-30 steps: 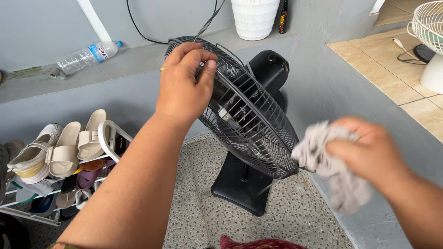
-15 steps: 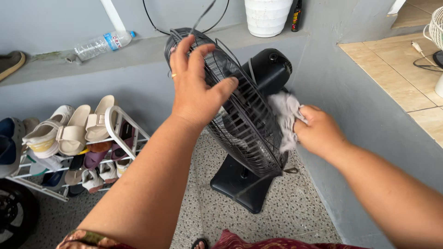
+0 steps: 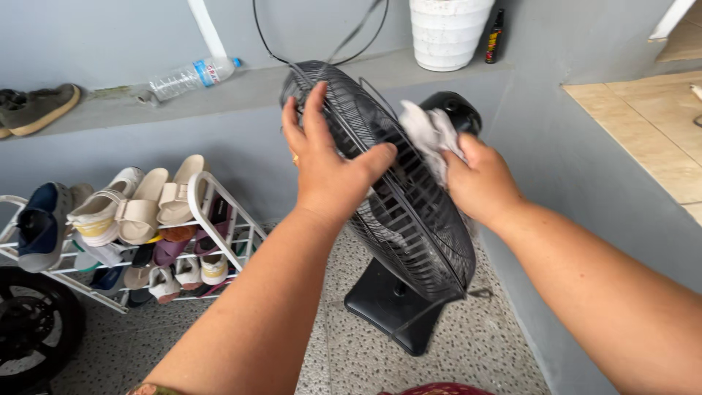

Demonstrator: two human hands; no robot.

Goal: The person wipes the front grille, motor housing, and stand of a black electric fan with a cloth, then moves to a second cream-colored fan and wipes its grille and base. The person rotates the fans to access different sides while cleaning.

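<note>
- Since the earlier frame, the right hand (image 3: 482, 181) has climbed with the grey cloth (image 3: 433, 135) from the lower back of the fan guard (image 3: 395, 183) to the upper part, just beside the black motor housing (image 3: 459, 110).
- Head view: the left hand (image 3: 329, 164) lies spread flat on the front of the guard, thumb over the rim; I judge it steadies the fan against the push from behind.
- The right hand is closed around the cloth, bunching it and pressing it on the rear wires.
- The fan stands on its black base (image 3: 391, 311) on the speckled floor (image 3: 475, 351), near the grey wall.
- At left a white shoe rack (image 3: 212, 197) holds sandals; a plastic bottle (image 3: 191, 77) lies on the ledge (image 3: 256, 91).
</note>
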